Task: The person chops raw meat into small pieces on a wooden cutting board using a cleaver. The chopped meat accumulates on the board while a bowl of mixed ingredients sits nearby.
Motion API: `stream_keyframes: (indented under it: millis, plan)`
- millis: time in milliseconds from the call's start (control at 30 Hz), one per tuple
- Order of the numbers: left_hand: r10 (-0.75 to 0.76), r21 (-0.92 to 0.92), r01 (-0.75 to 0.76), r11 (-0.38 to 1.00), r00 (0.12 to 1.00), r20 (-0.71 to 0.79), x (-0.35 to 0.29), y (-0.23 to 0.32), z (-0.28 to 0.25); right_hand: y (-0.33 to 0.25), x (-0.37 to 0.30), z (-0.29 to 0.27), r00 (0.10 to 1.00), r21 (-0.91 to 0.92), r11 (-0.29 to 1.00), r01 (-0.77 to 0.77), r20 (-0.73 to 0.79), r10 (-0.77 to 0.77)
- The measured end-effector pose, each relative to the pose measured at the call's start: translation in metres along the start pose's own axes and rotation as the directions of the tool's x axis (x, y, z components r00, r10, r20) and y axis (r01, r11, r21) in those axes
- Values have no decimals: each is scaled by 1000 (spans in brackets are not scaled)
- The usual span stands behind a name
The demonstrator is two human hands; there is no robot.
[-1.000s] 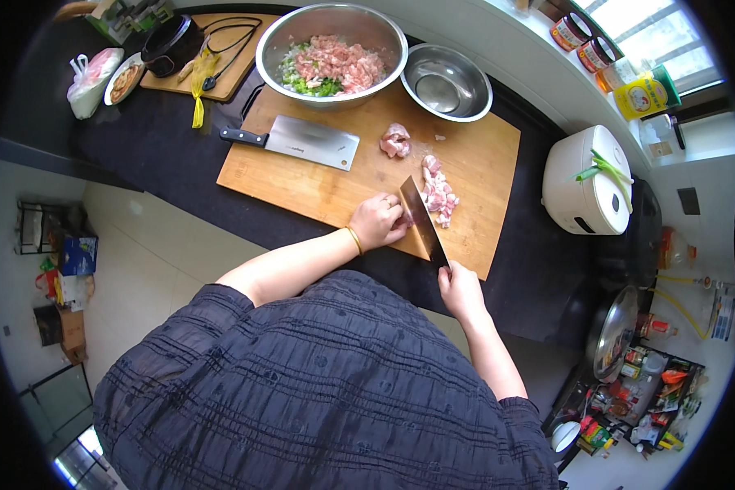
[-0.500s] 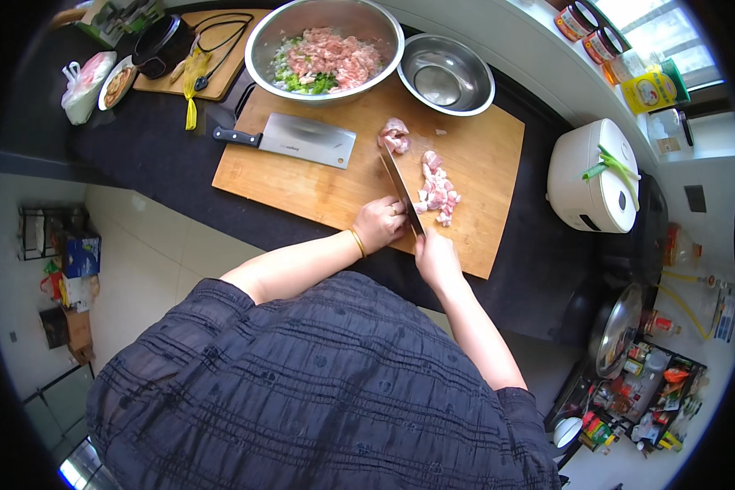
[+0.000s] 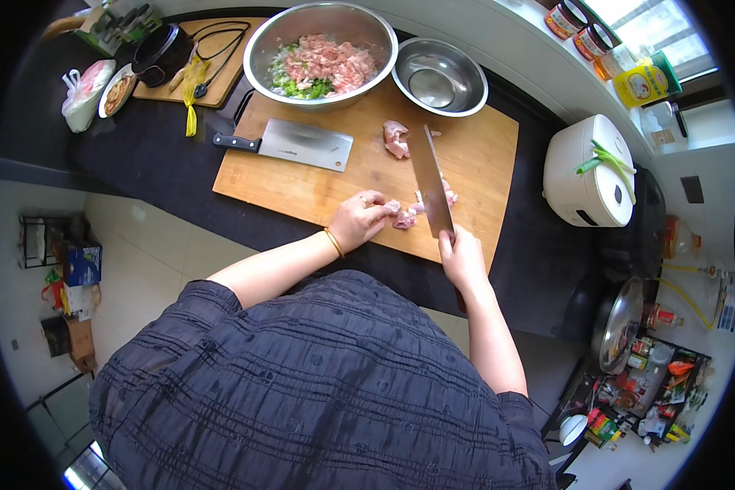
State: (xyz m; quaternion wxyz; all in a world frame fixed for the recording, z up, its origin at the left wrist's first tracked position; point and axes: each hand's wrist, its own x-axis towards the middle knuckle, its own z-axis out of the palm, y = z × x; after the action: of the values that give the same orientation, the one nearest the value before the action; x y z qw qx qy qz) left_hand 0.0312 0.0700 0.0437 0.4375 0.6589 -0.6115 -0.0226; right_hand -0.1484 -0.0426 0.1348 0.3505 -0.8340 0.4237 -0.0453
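My right hand (image 3: 463, 257) is wrapped round the handle of a broad-bladed kitchen knife (image 3: 430, 175). Its blade points away from me over the wooden cutting board (image 3: 302, 192) and hides some of the meat beneath. To its left, my left hand (image 3: 358, 220), with a gold bangle at the wrist, pinches a small piece of raw meat (image 3: 393, 207) near the board's front edge. More cut meat pieces (image 3: 405, 219) lie between the hand and the blade. A larger chunk of raw meat (image 3: 396, 139) rests farther back. On the board's left side lies a cleaver (image 3: 306, 145) with a black handle.
Behind the board stand a large steel bowl (image 3: 257, 77) of minced meat and chopped greens and a smaller steel bowl (image 3: 439, 86). A white rice cooker (image 3: 584, 175) with green onion on its lid is at right. A second board (image 3: 220, 41) with a cable sits far left.
The knife has moved right, away from my left hand, and now crosses the cut meat. My left hand has shifted left, with meat pieces now beside its fingers.
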Motion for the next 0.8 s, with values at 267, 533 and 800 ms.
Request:
stream_keyframes:
  millis: [267,533,800]
  plan:
    - [52,30,-53,998,998,37,-1,-2,24,19,-42,8,999,-72,997,20,47,-17]
    - [125,66,-127,990,992,33,3,1,27,18,-49,7,998,-93,996,11,59,-6]
    - [139,114,-143,983,990,40,-2,-1,32,16,-48,5,992,-251,967,50,128,-18]
